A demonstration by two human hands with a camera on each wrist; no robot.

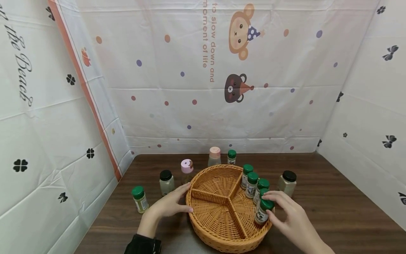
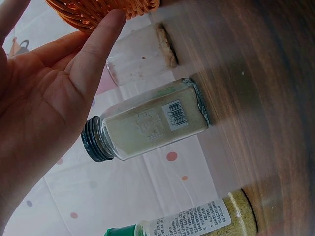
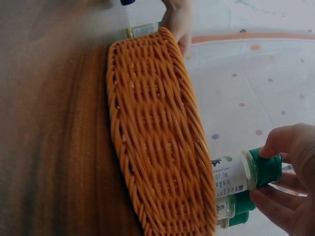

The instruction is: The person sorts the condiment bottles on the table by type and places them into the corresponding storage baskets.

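A round wicker basket [image 1: 203,231] with three compartments stands on the table. My left hand [image 1: 171,204] rests against its left rim, thumb and fingers fairly straight; the left wrist view shows the bare palm [image 2: 42,98] beside the wicker [image 2: 142,6]. With thumb and fingers my right hand [image 1: 290,220] pinches the green cap of a spice jar [image 1: 261,213] in the right compartment. In the right wrist view this jar [image 3: 231,174] shows a printed white label above the basket wall. Several more green-capped jars [image 1: 250,185] stand in a row behind it, inside the right rim.
Left of the basket are a green-capped jar [image 1: 140,200], a black-capped jar [image 1: 166,182] and a pink-capped jar [image 1: 187,166]. Behind it stand a peach-capped bottle [image 1: 214,157] and a small green-capped jar [image 1: 232,157]. Another black-capped jar [image 1: 287,183] is at right. Printed cloth [image 1: 177,116] encloses the table.
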